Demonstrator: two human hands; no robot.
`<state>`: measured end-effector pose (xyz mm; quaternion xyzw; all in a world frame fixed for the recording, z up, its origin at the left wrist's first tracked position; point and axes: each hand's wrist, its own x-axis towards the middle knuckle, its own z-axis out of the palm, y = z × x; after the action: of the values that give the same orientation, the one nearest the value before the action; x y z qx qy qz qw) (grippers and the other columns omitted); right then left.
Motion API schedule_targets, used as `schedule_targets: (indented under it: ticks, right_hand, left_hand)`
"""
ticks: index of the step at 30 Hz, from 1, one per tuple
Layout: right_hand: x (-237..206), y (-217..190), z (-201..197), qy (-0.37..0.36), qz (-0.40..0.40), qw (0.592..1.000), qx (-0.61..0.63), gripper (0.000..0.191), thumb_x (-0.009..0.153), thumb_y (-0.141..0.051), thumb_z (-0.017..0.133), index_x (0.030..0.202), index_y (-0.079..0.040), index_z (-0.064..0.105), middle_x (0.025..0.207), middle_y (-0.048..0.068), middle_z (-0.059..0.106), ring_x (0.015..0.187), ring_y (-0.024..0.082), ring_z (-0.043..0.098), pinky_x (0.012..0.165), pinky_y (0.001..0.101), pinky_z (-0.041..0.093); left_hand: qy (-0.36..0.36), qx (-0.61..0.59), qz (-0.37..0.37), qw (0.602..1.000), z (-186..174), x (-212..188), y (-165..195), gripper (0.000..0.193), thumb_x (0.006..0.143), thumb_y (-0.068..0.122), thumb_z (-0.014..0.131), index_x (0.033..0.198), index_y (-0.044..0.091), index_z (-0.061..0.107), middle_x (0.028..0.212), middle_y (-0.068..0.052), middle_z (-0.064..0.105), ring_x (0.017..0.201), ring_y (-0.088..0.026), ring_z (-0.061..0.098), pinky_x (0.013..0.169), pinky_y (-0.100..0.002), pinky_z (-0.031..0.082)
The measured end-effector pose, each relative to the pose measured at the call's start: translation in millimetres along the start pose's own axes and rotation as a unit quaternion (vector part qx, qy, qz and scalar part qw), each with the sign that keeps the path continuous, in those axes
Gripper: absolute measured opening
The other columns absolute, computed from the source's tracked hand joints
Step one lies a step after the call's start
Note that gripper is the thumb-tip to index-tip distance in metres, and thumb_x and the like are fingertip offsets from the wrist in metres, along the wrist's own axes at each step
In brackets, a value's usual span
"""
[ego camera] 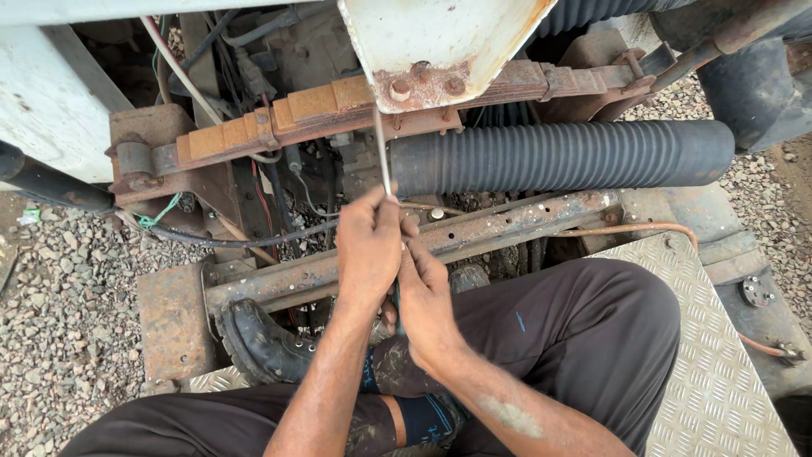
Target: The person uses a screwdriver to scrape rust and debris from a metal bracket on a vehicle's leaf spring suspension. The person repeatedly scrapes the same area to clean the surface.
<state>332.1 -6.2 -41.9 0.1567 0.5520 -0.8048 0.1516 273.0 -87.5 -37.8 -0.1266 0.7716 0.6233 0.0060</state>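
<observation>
Both hands are gripping a thin metal rod (382, 148) — left hand (370, 245) clenching its lower end, right hand (425, 296) just below; likely stiff, light, slippery.

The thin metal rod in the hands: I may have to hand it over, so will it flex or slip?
The thin metal rod looks straight and slender, so probably stiff yet springy and light. Both the left hand and right hand grip its lower end; the smooth shaft and grimy fingers suggest it could slip.

Bare forearms, grimy hands (397, 262); dark trousers (584, 330); black boot (262, 343); blue sock (427, 416).
</observation>
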Motion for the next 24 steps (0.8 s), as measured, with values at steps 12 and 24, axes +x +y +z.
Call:
schedule_targets:
  ticks: [12, 24]
  right_hand:
    - [1.3, 4.0, -4.0, -0.019, -0.018, 0.999, 0.025, 0.031, 0.111, -0.028, 0.038, 0.111, -0.005, 0.058, 0.07, -0.001, 0.049, 0.043, 0.005, 0.046, 0.033, 0.0226, 0.037]
    - [1.8, -1.4, -4.3, -0.017, 0.004, 1.0, 0.02, 0.032, 0.111, -0.028, 0.039, 0.114, -0.005, 0.061, 0.067, -0.001, 0.048, 0.04, 0.005, 0.045, 0.032, 0.023, 0.037]
  left_hand:
    - [-0.043, -0.052, -0.003, 0.998, 0.5, -1.0, 7.2, 0.041, 0.101, 0.017, 0.05, 0.137, 0.001, 0.062, 0.073, -0.003, 0.071, 0.063, -0.008, 0.065, 0.057, -0.025, 0.053]
    - [-0.037, -0.035, -0.039, 0.998, -0.9, -2.9, 16.0, 0.041, 0.102, 0.02, 0.047, 0.135, 0.003, 0.064, 0.073, -0.005, 0.074, 0.061, -0.009, 0.067, 0.057, -0.027, 0.054]
